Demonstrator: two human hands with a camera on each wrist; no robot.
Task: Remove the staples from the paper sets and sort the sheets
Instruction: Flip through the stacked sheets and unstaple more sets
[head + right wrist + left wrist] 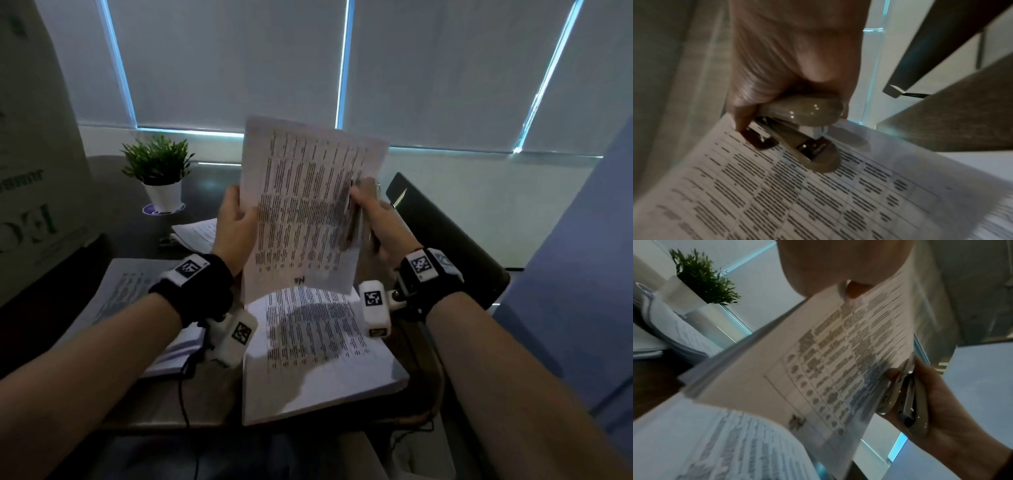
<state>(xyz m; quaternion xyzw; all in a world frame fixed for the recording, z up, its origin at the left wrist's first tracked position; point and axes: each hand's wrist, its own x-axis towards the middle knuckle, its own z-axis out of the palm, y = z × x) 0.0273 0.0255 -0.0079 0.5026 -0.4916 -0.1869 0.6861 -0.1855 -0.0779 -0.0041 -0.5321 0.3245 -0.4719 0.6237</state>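
Nearest: a thick stack of printed sheets [318, 356] lies flat on the desk [161, 404] at its front edge, top page a table of text, long axis running away from the person, partly shadowed by the hands. To its left, a second pile [126, 294], half covered by the left forearm. Above the stack, both hands hold up a paper set [305, 212] in the air, tilted towards the camera, long axis near vertical, printed side facing the person, text upside down. Left hand [236, 222] grips the set's left edge, thumb on the front, fingers hidden behind. Right hand [376, 222] is curled around a beige stapler [803, 129] and presses it against the set's right edge; the stapler's long axis runs along that edge, nose pointing onto the page in the right wrist view. Can't make out any staple; print is blurred, unreadable. Further back: another paper pile [195, 234], a potted plant [161, 171], a dark chair back [442, 233] on the right, closed blinds [239, 61] behind.
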